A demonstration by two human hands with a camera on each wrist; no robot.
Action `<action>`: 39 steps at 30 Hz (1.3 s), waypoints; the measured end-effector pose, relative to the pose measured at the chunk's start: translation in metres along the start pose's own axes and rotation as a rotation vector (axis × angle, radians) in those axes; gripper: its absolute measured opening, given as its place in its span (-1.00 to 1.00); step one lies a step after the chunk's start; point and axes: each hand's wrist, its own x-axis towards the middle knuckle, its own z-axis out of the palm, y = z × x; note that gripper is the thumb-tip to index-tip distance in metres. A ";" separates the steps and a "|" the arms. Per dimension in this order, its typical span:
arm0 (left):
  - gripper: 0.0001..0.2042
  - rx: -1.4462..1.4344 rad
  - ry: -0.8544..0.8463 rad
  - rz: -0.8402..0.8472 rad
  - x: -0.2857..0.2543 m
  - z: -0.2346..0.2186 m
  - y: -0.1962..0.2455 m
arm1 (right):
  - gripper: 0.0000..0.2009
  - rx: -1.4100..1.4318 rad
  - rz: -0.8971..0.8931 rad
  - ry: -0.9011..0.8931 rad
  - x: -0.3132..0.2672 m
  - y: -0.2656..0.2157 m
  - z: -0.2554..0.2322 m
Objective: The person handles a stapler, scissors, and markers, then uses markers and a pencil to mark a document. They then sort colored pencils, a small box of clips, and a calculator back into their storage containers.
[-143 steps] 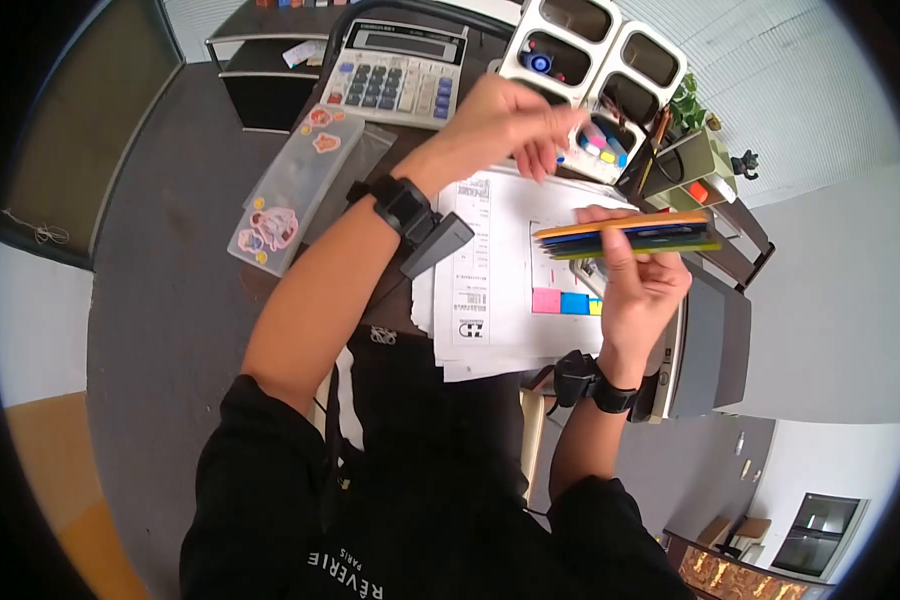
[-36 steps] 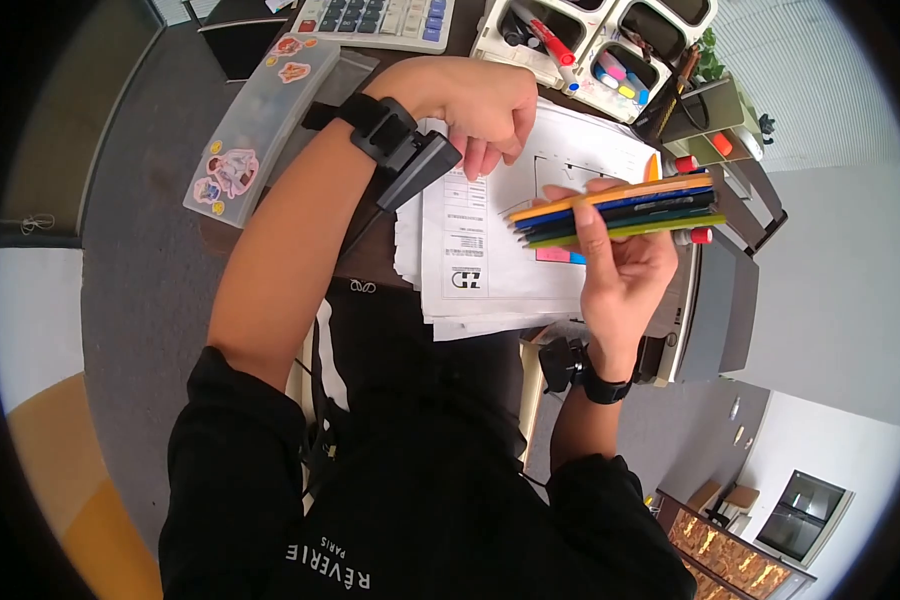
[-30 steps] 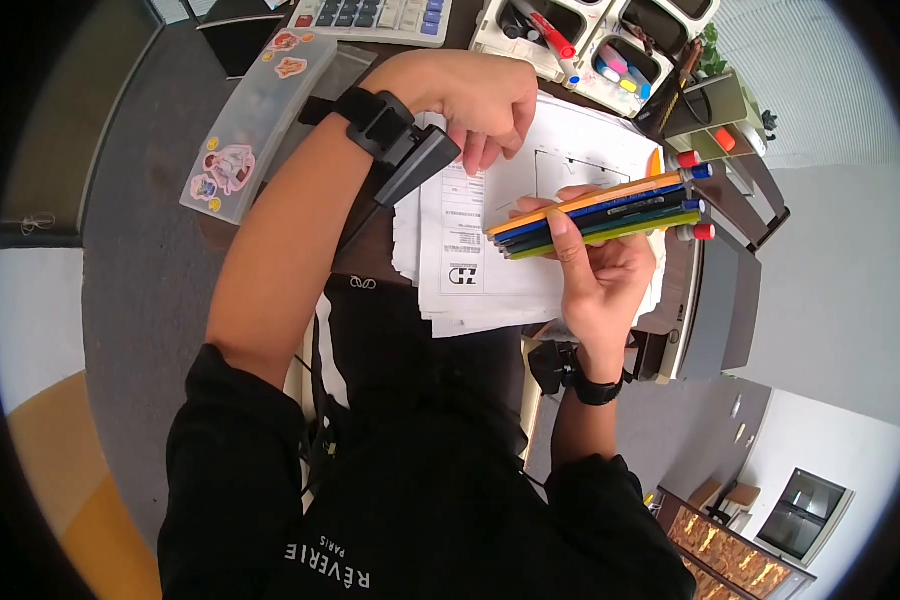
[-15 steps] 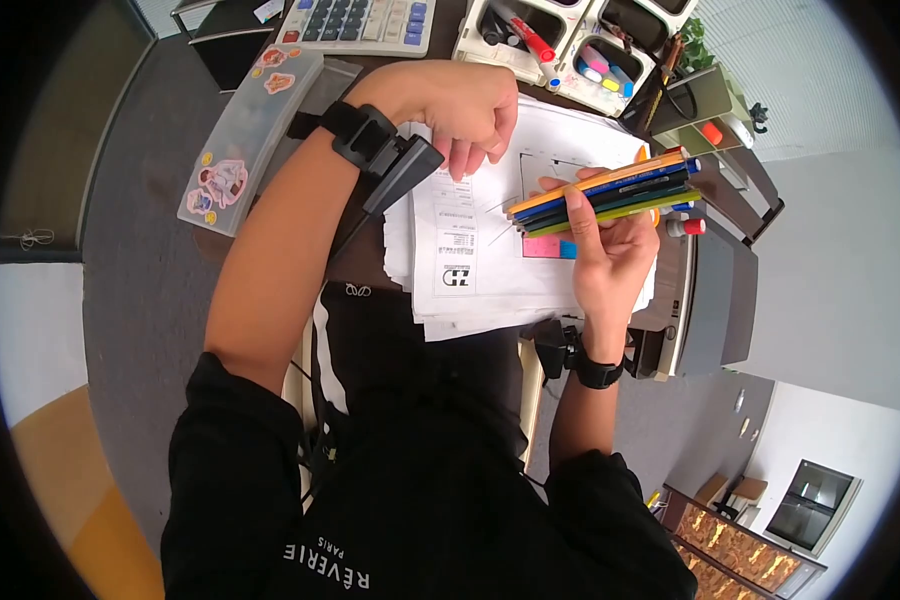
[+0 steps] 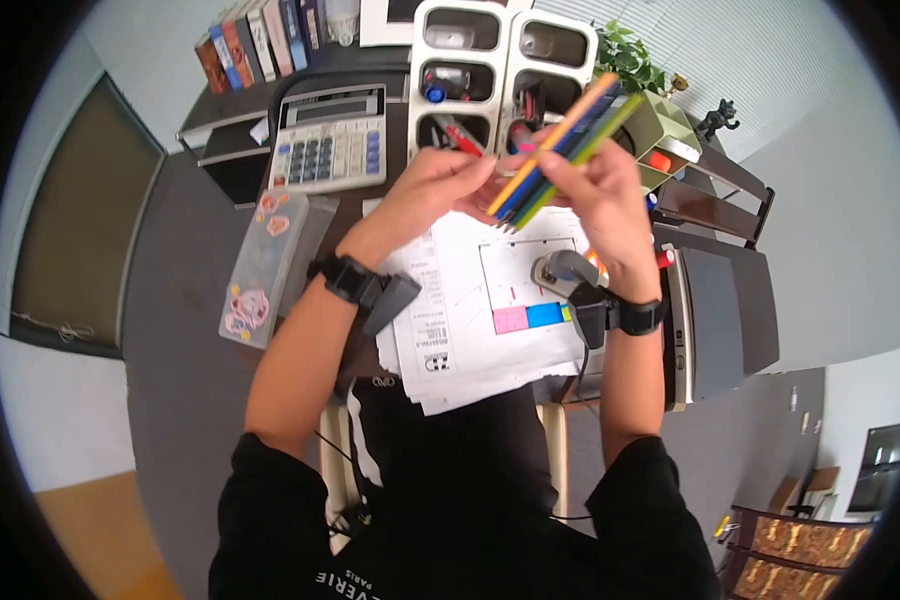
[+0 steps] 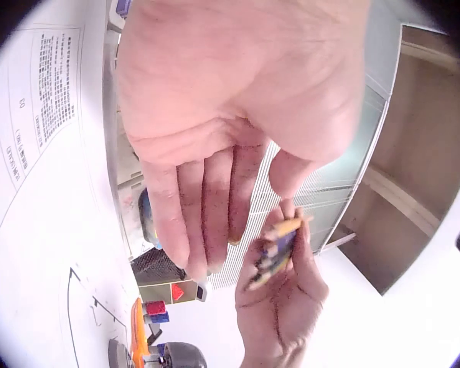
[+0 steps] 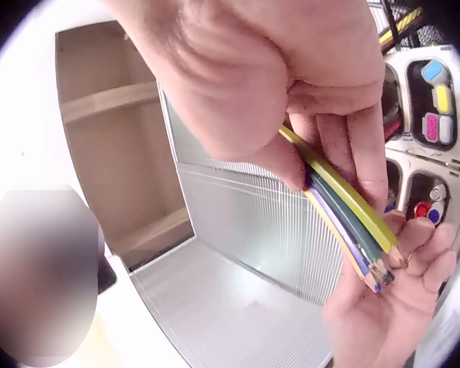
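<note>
My right hand (image 5: 610, 205) grips a fanned bundle of several coloured pencils (image 5: 582, 120), raised over the papers. Orange, blue, dark green and yellow-green barrels show, with the sharpened tips pointing down towards my left hand (image 5: 420, 205). In the right wrist view the tips of the pencils (image 7: 345, 203) overlap the left palm (image 7: 391, 314). The left wrist view has the left hand (image 6: 237, 92) with its fingers extended and thumb apart, nothing held between them. Beyond it the right hand (image 6: 283, 314) holds the pencils tips forward.
Printed papers (image 5: 440, 290) lie below, with a grey rounded object (image 5: 565, 270) on them. A calculator (image 5: 330, 145) and a stickered clear pencil case (image 5: 265, 265) are at left. White organizers (image 5: 460, 50) with markers stand behind. At right are a red-capped marker (image 5: 666, 258) and a green holder (image 5: 660, 130).
The right hand has lifted the pencils up and away over the papers, tilting them more steeply. The left hand has turned from hanging loosely to facing the tips. The head view has shifted upward.
</note>
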 end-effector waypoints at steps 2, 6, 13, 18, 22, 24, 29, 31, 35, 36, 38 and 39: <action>-0.50 -0.027 -0.075 0.000 -0.001 -0.001 0.001 | -0.81 -0.032 -0.026 -0.051 0.016 0.010 -0.002; -0.53 -0.141 -0.093 0.027 -0.001 0.002 -0.003 | -0.82 0.067 -0.059 -0.080 0.023 0.017 -0.004; -0.56 -0.054 -0.223 -0.024 -0.009 0.024 -0.002 | -0.85 0.076 0.092 -0.252 0.013 0.032 -0.028; -0.36 -0.148 -0.209 -0.134 -0.009 0.039 0.004 | -0.85 0.200 0.067 -0.318 0.018 0.036 -0.036; -0.30 -0.199 -0.300 -0.143 -0.008 0.038 0.002 | -0.84 0.252 0.155 -0.331 0.015 0.025 -0.035; -0.29 -0.233 -0.252 -0.154 -0.010 0.042 0.001 | -0.85 0.279 0.145 -0.342 0.013 0.028 -0.035; -0.39 -0.257 -0.143 -0.135 -0.012 0.049 0.001 | -0.83 0.084 0.059 -0.405 0.012 0.031 -0.027; -0.53 -0.213 -0.160 -0.164 -0.015 0.049 0.003 | -0.81 0.012 0.116 -0.461 0.011 0.035 -0.029; -0.60 0.029 -0.119 -0.137 -0.027 0.024 -0.025 | -0.80 0.049 0.094 -0.431 0.006 0.045 -0.016; -0.58 -0.019 -0.152 -0.152 -0.025 0.025 -0.021 | -0.80 0.038 0.093 -0.426 0.004 0.034 -0.018; -0.57 -0.057 -0.194 -0.151 -0.015 0.034 -0.009 | -0.74 -0.238 0.135 -0.419 0.004 0.016 -0.021; -0.57 -0.117 -0.194 -0.117 -0.012 0.043 -0.002 | -0.66 -0.275 -0.021 -0.354 0.003 0.021 -0.023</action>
